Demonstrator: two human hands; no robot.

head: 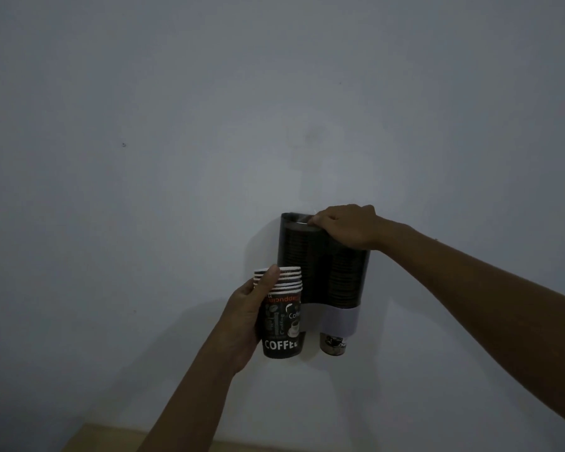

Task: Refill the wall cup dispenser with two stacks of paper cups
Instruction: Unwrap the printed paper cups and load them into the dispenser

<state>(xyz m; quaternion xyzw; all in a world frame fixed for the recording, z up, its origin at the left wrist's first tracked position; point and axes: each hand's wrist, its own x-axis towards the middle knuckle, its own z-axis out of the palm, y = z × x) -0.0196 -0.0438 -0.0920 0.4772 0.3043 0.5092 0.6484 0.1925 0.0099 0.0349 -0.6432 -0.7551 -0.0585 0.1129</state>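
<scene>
A dark two-tube cup dispenser [320,272] hangs on the wall, with ribbed stacks of cups showing through both tubes. One cup [332,344] pokes out below the right tube's pale collar. My left hand [247,321] grips a short stack of black paper cups [282,318] printed "COFFEE", held upright just left of the dispenser's lower part. My right hand [348,228] rests on the dispenser's top, its fingers curled over the rim between the two tubes, at the left tube's opening.
The plain pale wall [177,158] fills most of the view in dim light. A light wooden surface [111,440] shows at the bottom edge, below my left forearm.
</scene>
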